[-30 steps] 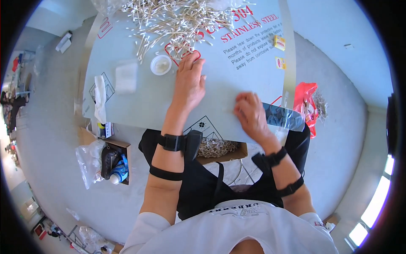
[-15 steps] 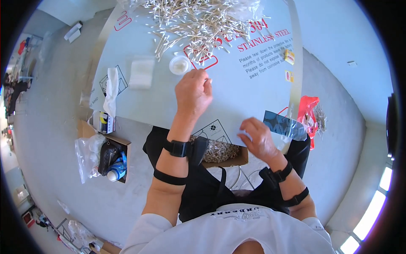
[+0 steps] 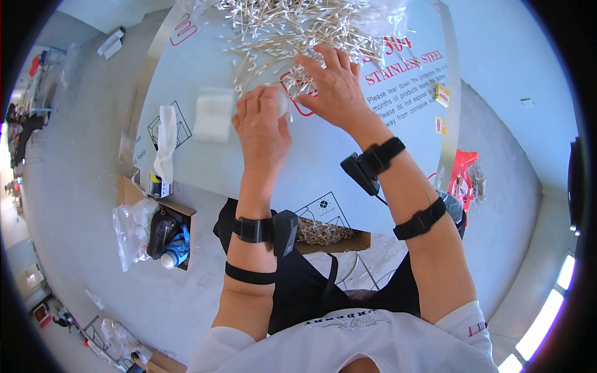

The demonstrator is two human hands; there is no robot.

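A loose pile of cotton swabs (image 3: 298, 34) with pale sticks and white tips spreads over the far part of the table. My left hand (image 3: 261, 121) is closed around a small round white tub (image 3: 283, 105), its fingers bent over the near left side. Much of the tub and its contents is hidden under that hand. Just to the right, my right hand (image 3: 339, 90) reaches to the pile's near edge, fingers spread and thumb pointing toward the tub. No swab can be made out in its grasp.
A white square pad (image 3: 212, 117) and a crumpled white tissue (image 3: 165, 146) lie left on the film-covered table (image 3: 336, 168). Two small yellow packets (image 3: 441, 94) lie right. Below the near edge stands a box of swabs (image 3: 323, 233); left is a carton (image 3: 189, 217) holding a bottle.
My right hand has moved from the table's near edge up to the swabs, its fingers spreading. My left hand, a fist before, has shifted left onto the tub.
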